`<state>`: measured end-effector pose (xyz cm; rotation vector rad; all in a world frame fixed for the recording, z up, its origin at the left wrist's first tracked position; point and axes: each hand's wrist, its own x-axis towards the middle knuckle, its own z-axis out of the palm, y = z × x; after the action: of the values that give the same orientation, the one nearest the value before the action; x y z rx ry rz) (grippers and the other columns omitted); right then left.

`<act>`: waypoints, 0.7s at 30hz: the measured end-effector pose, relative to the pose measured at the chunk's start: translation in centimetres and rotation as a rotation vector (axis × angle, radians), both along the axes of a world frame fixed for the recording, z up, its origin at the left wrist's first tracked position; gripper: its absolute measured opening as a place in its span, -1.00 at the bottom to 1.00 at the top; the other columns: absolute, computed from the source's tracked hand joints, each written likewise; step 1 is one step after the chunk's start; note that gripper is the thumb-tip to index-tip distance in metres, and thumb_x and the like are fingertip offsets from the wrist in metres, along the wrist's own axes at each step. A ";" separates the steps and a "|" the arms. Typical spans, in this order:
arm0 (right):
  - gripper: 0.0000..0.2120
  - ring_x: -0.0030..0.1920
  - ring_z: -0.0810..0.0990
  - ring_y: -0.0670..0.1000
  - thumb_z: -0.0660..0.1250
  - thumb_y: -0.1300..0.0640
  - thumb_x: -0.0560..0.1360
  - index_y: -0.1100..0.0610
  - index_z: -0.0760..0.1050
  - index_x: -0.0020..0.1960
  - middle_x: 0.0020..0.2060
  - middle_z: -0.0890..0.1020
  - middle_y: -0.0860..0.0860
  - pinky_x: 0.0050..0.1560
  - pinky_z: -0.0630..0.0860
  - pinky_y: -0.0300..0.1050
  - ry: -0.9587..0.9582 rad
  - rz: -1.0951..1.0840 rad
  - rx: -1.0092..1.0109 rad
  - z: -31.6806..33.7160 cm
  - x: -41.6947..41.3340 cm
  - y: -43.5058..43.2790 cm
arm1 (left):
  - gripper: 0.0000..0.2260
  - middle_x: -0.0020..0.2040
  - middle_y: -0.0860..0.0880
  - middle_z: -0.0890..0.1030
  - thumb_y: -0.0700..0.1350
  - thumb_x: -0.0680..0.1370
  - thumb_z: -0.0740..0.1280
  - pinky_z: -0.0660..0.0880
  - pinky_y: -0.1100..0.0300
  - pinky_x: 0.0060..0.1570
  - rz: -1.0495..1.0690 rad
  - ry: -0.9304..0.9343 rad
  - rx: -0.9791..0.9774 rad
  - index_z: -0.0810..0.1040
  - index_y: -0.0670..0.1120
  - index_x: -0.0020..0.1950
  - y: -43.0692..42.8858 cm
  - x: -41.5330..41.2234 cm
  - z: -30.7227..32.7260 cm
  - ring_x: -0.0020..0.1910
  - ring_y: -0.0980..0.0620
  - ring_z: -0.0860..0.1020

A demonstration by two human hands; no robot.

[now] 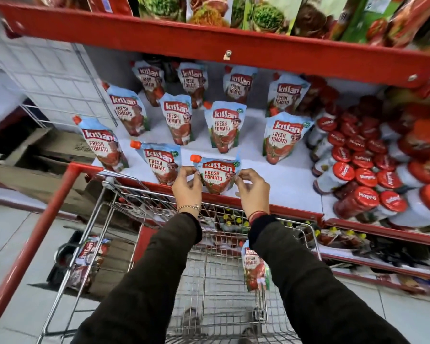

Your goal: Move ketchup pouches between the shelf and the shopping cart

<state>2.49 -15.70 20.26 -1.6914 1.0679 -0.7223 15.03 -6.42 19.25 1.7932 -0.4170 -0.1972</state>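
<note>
Pouch (pixel 217 178) stands at the front edge of the white shelf (pixel 283 180), pinched at its two sides by the left hand (pixel 187 186) and the right hand (pixel 253 191), fingers curled on it. It looks soft, squishy and a bit slippery, so the side seams seem best to hold. More pouches (pixel 224 126) stand behind the hands, jars (pixel 365 177) to the right, and a cart (pixel 209 281) sits below.

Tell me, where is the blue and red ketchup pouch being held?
The orange-capped ketchup pouch stands at the white shelf's front edge, between left hand and right hand.
</note>
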 end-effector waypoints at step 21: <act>-0.92 -0.18 0.57 -0.25 0.39 0.15 0.51 0.06 0.57 0.00 -0.15 0.64 -0.12 -0.09 0.54 -0.34 0.123 -0.053 0.200 -8.0 -10.1 2.8 | -0.85 0.10 -0.09 0.63 -0.26 0.56 0.29 0.43 0.55 0.01 -0.077 0.141 0.085 0.56 -0.12 0.10 2.9 -10.2 -11.6 0.08 -0.02 0.58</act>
<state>-7.63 -12.86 12.23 -1.5563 1.2329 -0.5311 4.79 -3.48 7.65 1.8346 -0.3822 -0.3979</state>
